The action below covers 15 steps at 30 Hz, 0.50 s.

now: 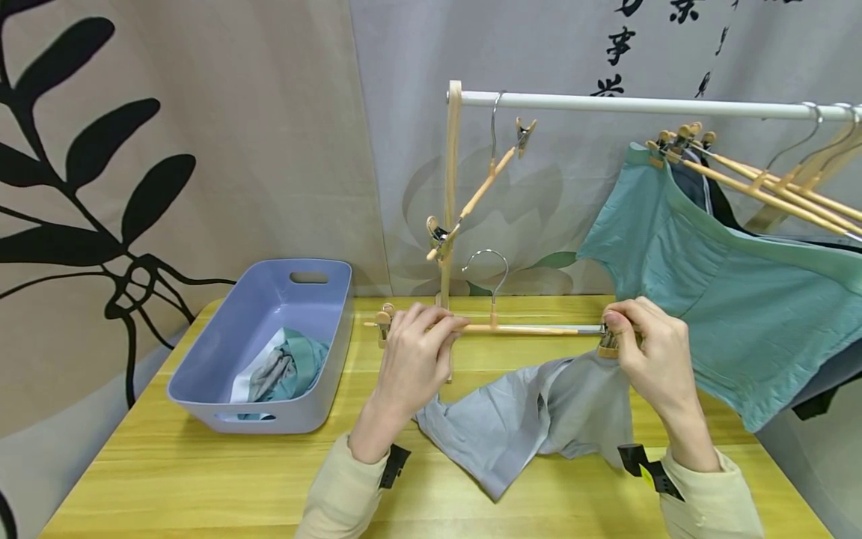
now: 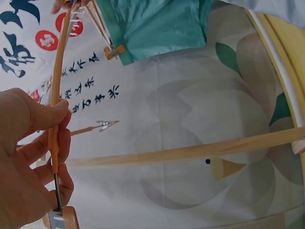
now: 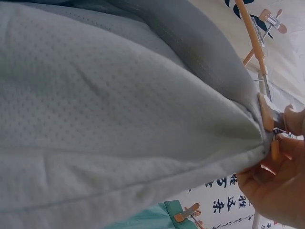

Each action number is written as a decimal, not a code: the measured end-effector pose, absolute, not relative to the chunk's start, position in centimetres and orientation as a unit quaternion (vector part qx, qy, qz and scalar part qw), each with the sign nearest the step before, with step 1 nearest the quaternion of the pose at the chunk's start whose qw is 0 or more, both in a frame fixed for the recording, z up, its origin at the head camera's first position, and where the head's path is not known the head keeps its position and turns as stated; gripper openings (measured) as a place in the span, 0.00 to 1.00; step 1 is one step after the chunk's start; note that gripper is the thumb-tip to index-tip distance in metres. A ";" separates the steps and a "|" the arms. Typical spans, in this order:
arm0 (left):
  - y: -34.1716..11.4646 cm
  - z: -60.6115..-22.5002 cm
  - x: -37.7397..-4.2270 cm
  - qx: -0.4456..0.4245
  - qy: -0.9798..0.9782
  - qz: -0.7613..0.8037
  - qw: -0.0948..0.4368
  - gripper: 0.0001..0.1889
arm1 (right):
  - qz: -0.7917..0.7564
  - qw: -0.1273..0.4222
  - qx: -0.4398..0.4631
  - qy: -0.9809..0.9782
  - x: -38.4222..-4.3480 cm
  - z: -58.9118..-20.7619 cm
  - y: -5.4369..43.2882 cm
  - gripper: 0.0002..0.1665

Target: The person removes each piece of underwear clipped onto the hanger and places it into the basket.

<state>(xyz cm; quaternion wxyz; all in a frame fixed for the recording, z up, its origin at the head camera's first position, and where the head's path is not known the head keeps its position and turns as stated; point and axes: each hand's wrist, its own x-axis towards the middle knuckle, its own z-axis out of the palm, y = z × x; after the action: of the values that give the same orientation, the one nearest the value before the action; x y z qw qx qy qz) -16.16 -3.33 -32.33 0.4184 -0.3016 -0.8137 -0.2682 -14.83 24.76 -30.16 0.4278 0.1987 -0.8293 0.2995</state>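
Note:
A wooden clip hanger [image 1: 525, 329] is held level above the table, its metal hook pointing up. My left hand [image 1: 419, 359] grips the bar near its left end; the left wrist view shows thumb and fingers around the wood, beside the left clip [image 2: 70, 219]. At the other end, my right hand [image 1: 656, 363] pinches the right clip [image 1: 608, 348]. That clip bites one corner of a pair of light grey underpants [image 1: 525, 419], which sag toward the table with the left side loose. Seen from the right wrist, the perforated grey fabric [image 3: 119, 105] stretches to the clip.
A blue-purple basin [image 1: 259, 415] with a crumpled teal, grey and white garment [image 1: 296, 367] stands left. Behind, a rack with a white rail [image 1: 640, 105] carries a bare clip hanger [image 1: 488, 180] and, at right, several hangers with teal underpants [image 1: 707, 277] and darker garments.

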 end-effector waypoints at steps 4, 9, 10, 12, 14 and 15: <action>-3.3 -32.4 -16.2 -0.302 -0.813 -0.267 0.421 0.06 | 0.298 0.429 0.199 -0.829 -14.8 -30.2 24.8 0.08; -3.3 -32.4 -16.2 -0.304 -0.810 -0.266 0.425 0.06 | 0.295 0.437 0.203 -0.825 -14.9 -30.2 24.8 0.08; -3.3 -32.4 -16.2 -0.304 -0.810 -0.266 0.425 0.06 | 0.295 0.439 0.204 -0.824 -14.9 -30.2 24.8 0.08; -3.3 -32.4 -16.2 -0.304 -0.811 -0.265 0.424 0.06 | 0.294 0.441 0.205 -0.823 -14.9 -30.2 24.8 0.08; -3.3 -32.4 -16.2 -0.303 -0.812 -0.265 0.422 0.06 | 0.293 0.441 0.206 -0.823 -14.9 -30.2 24.9 0.08; -3.3 -32.4 -16.2 -0.303 -0.813 -0.264 0.422 0.06 | 0.292 0.440 0.205 -0.824 -14.8 -30.2 24.9 0.09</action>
<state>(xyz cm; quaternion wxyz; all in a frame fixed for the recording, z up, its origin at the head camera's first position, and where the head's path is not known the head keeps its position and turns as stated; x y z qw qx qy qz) -16.19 -3.30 -32.42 0.4216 -0.3029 -0.8128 -0.2643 -14.85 24.86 -30.16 0.4399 0.2051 -0.8240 0.2922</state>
